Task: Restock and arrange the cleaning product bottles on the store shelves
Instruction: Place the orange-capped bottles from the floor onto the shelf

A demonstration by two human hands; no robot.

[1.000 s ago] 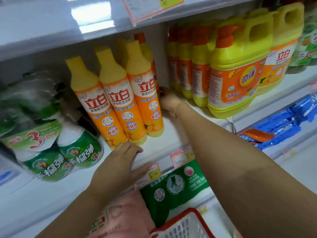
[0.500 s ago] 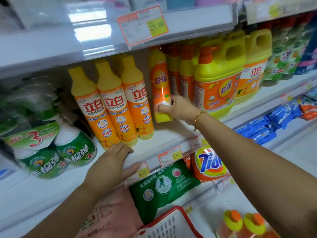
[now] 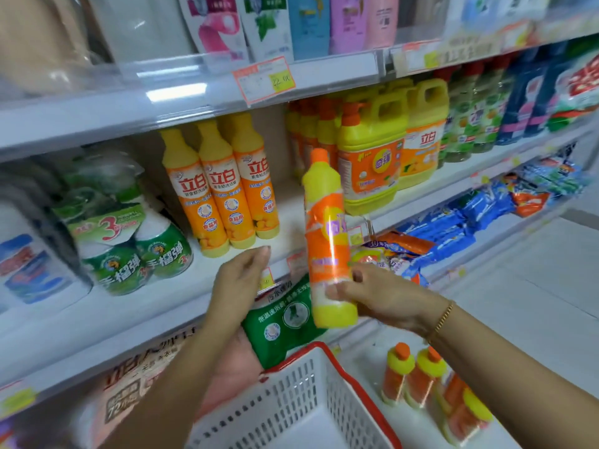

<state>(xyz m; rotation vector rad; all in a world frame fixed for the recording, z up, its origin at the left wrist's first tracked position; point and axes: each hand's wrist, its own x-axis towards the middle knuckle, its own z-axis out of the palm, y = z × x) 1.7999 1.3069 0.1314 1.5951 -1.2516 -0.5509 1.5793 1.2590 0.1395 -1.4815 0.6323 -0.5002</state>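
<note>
Off the shelf [image 3: 129, 306] it has come: half a second ago my right hand [image 3: 385, 299] gripped the yellow bottle [image 3: 327, 241] where it stood just right of the three 立白 bottles [image 3: 223, 189]. Now I hold it in the air, out in front of the shelf edge, below and to the right of that trio. It is nearly upright, its orange cap on top. My fingers and thumb curl round its lower half; glare and blur keep me from reading its orange label. My left hand [image 3: 240, 283] lay flat on the shelf edge before. It has since lifted clear and hangs just below the trio, fingers straight and loose, holding nothing. The trio's labels read 立白 in red, with a small 食品用 mark lower down. Right of the trio stand two big yellow handled jugs: the nearer jug [image 3: 372, 157] reads 奇强, the farther jug [image 3: 424, 137] reads 立白. Left of the trio sit two green bottles [image 3: 129, 254] marked 手榴弹, banded with a large red 3. Above the trio a price tag [image 3: 265, 80] shows 22.00. Below it lie a green pouch [image 3: 285, 319] and a red-rimmed white basket [image 3: 311, 400]. Beside the basket stand two orange-capped bottles [image 3: 411, 374], with more blurred behind them.
</note>
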